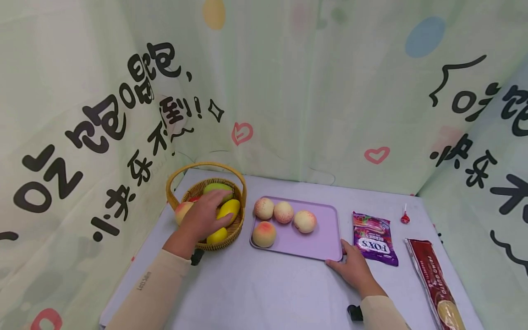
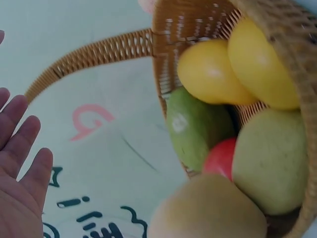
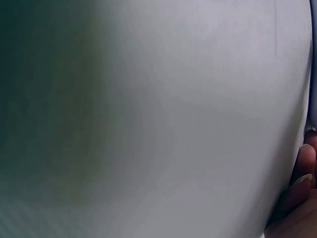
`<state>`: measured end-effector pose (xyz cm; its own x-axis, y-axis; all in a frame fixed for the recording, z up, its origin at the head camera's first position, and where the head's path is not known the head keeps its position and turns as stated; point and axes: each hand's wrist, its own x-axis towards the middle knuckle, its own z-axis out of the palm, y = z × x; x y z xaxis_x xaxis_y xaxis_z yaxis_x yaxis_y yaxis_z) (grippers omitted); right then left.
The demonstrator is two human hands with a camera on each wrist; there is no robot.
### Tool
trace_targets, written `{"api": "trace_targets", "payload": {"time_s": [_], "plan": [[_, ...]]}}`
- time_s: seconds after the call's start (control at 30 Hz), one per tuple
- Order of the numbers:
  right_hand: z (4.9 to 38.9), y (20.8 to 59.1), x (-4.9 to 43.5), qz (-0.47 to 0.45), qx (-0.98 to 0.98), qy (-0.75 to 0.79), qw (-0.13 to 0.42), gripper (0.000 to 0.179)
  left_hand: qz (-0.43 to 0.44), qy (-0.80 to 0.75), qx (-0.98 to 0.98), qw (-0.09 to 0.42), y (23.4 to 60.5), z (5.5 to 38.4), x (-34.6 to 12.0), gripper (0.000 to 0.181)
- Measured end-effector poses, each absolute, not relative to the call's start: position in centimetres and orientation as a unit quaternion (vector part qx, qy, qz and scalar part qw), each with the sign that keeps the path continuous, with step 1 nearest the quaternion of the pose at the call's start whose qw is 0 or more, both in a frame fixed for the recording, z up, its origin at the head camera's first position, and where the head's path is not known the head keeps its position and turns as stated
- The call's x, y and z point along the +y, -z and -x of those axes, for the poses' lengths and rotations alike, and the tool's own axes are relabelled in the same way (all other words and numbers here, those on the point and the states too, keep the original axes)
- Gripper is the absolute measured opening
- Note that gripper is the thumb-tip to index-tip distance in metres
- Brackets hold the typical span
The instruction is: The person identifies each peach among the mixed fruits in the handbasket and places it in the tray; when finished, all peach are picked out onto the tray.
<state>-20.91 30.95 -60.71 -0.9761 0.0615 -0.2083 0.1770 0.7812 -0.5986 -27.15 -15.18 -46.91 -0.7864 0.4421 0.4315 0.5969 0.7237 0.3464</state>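
Observation:
My left hand hovers above a wicker basket of fruit at the left. In the left wrist view its fingers are straight and apart from the fruit. Two yellow fruits, a green fruit, a pale green one, a bit of red and a pale peach show in or at the basket. With fingers on the right edge and thumb on the near edge, my right hand grips the corner of a purple tray. Several peaches sit on the tray's left part.
Right of the tray lie a purple candy bag, a small red lollipop and a long dark red spaghetti packet. The basket's tall handle arches over its far side. A printed curtain encloses the white table.

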Motion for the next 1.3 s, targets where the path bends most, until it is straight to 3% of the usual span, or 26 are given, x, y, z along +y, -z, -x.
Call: {"api": "trace_targets", "payload": {"time_s": [0.7,0.97,1.3], "plan": [[21.0,60.8,31.0,-0.063,0.940,0.321,0.092,0.106,0.186,0.237,-0.944,0.138,48.4,27.8,-18.7,0.073],[21.1,60.9,31.0,-0.063,0.939,0.326,0.091,0.106,0.150,0.227,-0.957,0.100,49.5,28.2,-19.5,0.080],[21.0,60.7,30.9,-0.062,0.938,0.329,0.090,0.106,0.126,0.217,-0.965,0.080,50.9,28.7,-20.7,0.077]]}}
